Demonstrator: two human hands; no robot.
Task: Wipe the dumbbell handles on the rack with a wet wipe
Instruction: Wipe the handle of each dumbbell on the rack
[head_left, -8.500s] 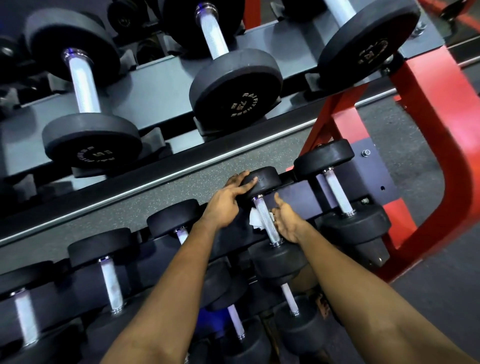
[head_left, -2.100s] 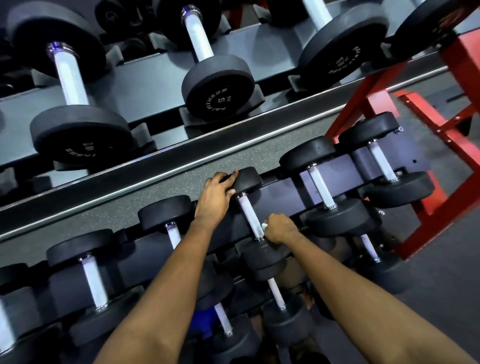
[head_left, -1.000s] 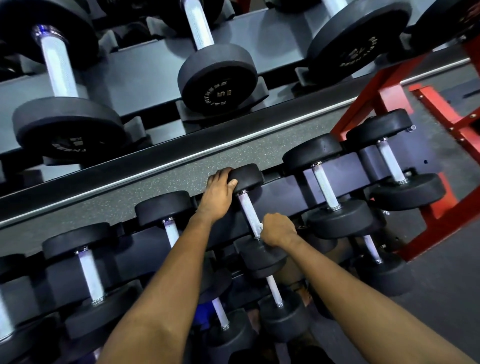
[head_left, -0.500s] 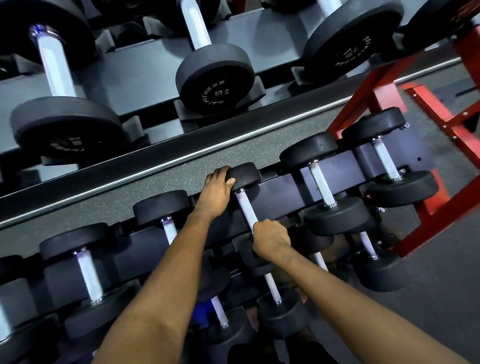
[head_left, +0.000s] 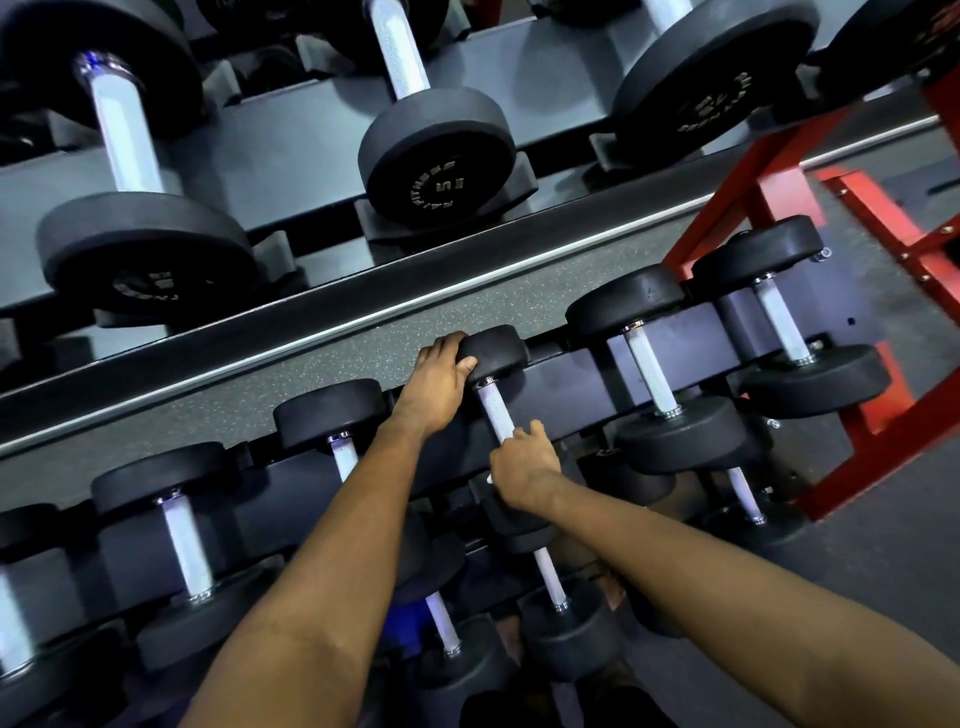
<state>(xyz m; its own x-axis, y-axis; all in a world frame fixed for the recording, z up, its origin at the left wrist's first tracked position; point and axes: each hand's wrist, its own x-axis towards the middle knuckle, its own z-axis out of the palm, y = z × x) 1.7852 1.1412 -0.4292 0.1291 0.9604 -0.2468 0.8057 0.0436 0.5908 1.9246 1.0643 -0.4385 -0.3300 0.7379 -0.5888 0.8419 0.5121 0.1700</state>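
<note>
Head: R hand curled round handle

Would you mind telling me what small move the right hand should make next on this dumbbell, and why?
Probably slide the right hand up the handle toward the far head: it grips the handle's lower end, the upper stretch lies bare, and the left hand holds that head.

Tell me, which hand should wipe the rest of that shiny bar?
Probably the right hand: its fingers curl round the handle low down, so it can slide upward. The left hand grips the far head, steadying the dumbbell.
</note>
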